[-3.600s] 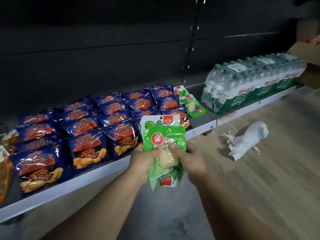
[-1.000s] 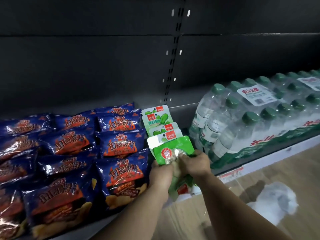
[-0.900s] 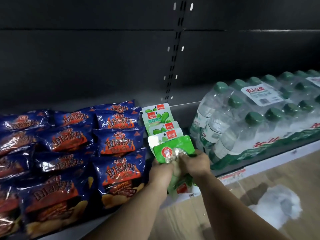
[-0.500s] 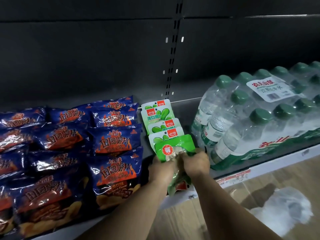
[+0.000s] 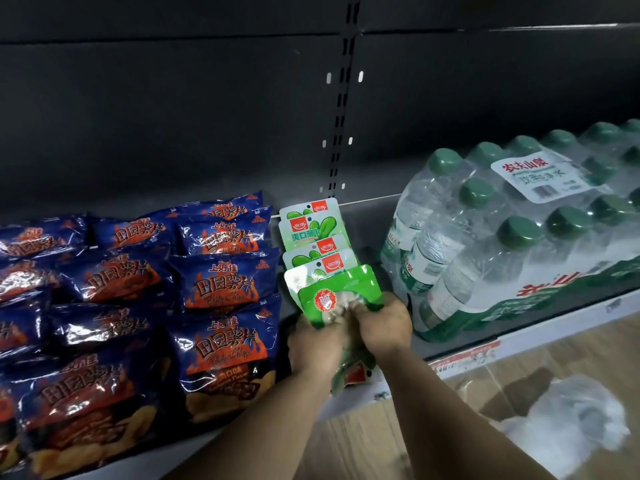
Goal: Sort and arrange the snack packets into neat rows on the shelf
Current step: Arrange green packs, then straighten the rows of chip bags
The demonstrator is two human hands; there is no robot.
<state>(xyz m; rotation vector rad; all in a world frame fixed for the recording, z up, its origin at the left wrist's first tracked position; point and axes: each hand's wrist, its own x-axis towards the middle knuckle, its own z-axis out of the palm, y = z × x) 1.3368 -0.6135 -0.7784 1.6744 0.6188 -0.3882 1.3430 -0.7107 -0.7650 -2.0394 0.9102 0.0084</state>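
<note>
Item 1, nearest. Left hand (image 5: 313,342) and right hand (image 5: 382,325): both grips are closed on one green snack packet (image 5: 337,299), fingers curled round its middle from either side. The packet is held tilted at the front of the shelf (image 5: 540,337), its top edge touching the rear packets of its kind and its lower end hanging past the shelf lip. Judged: being set down as the front piece of its row, not yet released.

Item 2. Green packet row (image 5: 317,244): four packets with white-and-red header cards, overlapped front to back in one narrow column between the blue bags and the water. Judged: row well begun; how many are to join it cannot be told.

Item 3, left of the hands. Blue potato chip bags (image 5: 221,285): laid shingled in several columns running to the back of the shelf. The column beside the green packets sits square; those further left overlap loosely and run out of view. Judged: largely arranged, some straightening possibly left.

Item 4, right. Shrink-wrapped pack of water bottles (image 5: 512,237): clear film holding green-capped bottles in rows, white label on top, standing just beside the green row. Not a snack; appears outside the sorting.

Item 5, below right. Crumpled white plastic (image 5: 568,420) on the wooden floor; contents, if any, cannot be told.

Item 6, farthest. Dark back panel with slotted upright (image 5: 341,109).
</note>
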